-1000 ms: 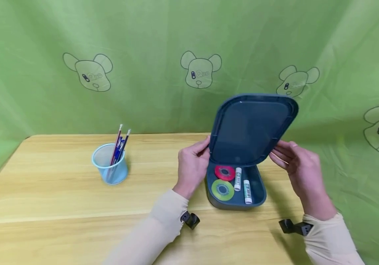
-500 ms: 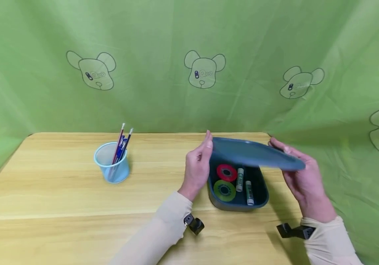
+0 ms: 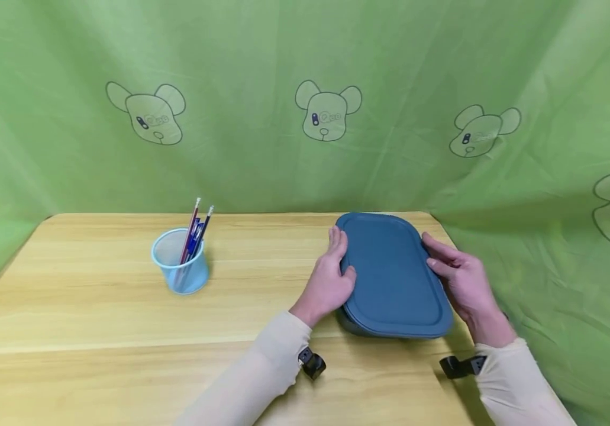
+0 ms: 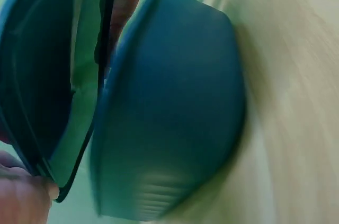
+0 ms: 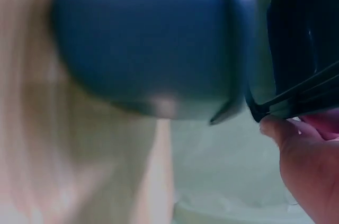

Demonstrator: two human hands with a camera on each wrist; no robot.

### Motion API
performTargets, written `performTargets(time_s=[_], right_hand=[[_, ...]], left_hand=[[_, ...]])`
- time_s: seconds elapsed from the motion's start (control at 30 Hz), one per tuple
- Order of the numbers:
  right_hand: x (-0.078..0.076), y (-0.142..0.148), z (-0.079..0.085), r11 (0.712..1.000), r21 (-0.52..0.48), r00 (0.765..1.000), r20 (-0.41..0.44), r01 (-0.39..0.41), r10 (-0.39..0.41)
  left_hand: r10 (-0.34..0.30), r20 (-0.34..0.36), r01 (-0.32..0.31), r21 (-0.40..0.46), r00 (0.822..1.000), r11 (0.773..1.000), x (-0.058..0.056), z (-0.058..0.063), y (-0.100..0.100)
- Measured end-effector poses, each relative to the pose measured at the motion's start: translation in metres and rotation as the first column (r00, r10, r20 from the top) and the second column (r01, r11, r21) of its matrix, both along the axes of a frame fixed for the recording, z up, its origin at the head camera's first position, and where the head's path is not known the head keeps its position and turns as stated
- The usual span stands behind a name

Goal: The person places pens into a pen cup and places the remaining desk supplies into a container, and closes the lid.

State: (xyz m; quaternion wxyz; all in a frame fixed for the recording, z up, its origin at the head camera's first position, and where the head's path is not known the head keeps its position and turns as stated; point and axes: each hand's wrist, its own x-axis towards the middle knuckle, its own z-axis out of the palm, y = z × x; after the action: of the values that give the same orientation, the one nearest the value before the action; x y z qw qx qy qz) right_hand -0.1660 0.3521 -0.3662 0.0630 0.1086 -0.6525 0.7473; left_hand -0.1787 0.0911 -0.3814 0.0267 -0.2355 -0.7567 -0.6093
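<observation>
A blue rectangular lid (image 3: 392,272) with rounded corners covers the matching box (image 3: 354,325) in the head view, hiding what lies inside. My left hand (image 3: 330,284) holds the lid's left edge, thumb over the top and fingers along the side. On the opposite edge, my right hand (image 3: 464,281) grips with its thumb on top. Both wrist views show a gap between lid and box: in the left wrist view the lid (image 4: 32,75) stands apart from the box (image 4: 175,86), and the right wrist view has the fingers pinching the lid's rim (image 5: 265,110).
Left of the box, a light blue mesh pen cup (image 3: 181,266) holds several pencils and pens (image 3: 194,236). The wooden table (image 3: 97,313) runs back to a green curtain (image 3: 246,118), which also hangs close beside my right hand.
The lid, tilted up with its underside showing, has swung down over the box, covering the red and green discs and two white tubes. Both hands have followed it, still holding its edges.
</observation>
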Motion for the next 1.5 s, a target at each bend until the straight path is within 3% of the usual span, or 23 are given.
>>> performTargets(time_s=[0.13, 0.23, 0.47, 0.77, 1.27, 1.5], right_hand=[[-0.009, 0.004, -0.011, 0.994, 0.112, 1.0, 0.0, 0.002, -0.002], [-0.014, 0.007, -0.015, 0.986, 0.169, 1.0, 0.006, -0.016, 0.015], [-0.02, 0.011, -0.02, 0.981, 0.186, 0.998, 0.048, -0.05, 0.042], [-0.025, 0.009, -0.024, 0.978, 0.204, 0.998, 0.06, -0.035, 0.023], [-0.027, 0.01, -0.028, 0.95, 0.311, 0.999, 0.025, 0.013, -0.022], [-0.026, 0.01, -0.029, 0.945, 0.327, 0.999, 0.041, 0.018, -0.033]], left_hand=[[0.0, 0.104, 0.006, -0.057, 0.995, 0.998, -0.005, -0.009, 0.001], [0.014, 0.13, -0.005, -0.073, 0.991, 0.997, -0.01, -0.014, 0.002], [0.028, 0.131, -0.016, -0.092, 0.991, 0.996, -0.015, -0.016, 0.004], [0.057, 0.137, -0.041, -0.117, 0.989, 0.992, -0.019, -0.023, 0.003], [0.024, 0.136, -0.007, -0.128, 0.99, 0.992, -0.019, -0.028, 0.006], [-0.002, 0.106, 0.023, -0.194, 0.994, 0.981, -0.018, -0.029, 0.009]])
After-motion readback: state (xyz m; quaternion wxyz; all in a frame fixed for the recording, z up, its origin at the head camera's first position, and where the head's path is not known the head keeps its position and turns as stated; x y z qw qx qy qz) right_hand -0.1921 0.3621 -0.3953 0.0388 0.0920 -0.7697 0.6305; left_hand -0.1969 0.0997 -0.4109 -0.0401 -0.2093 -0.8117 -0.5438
